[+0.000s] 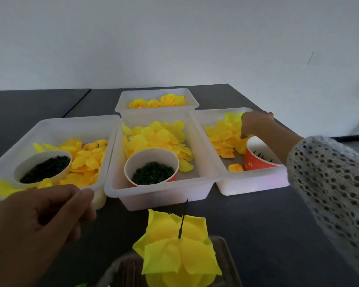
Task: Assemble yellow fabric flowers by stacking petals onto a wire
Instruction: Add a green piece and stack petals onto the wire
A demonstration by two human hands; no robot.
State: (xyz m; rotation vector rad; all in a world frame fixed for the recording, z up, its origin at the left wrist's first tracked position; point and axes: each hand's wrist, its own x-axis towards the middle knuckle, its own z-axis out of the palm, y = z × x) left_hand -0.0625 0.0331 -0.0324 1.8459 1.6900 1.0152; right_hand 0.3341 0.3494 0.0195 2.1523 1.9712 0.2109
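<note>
The half-made flower (180, 251) is stood near the table's front edge, its wire (183, 219) pointing up and away; the right hand (255, 125) is reached far into the right tray (253, 183), fingertips pinched on yellow petals (224, 135); the left hand (50, 216), nearer the wire, is held loosely curled, empty.

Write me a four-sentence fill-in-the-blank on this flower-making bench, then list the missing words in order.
1. The right hand reaches into the ___ of the three front trays.
2. The finished flowers lie in the ___ tray.
3. The cup in the middle tray holds small ___ rings.
4. A thin dark wire sticks up out of the ___ flower nearest the camera.

Missing words: right; back; dark; yellow
</note>
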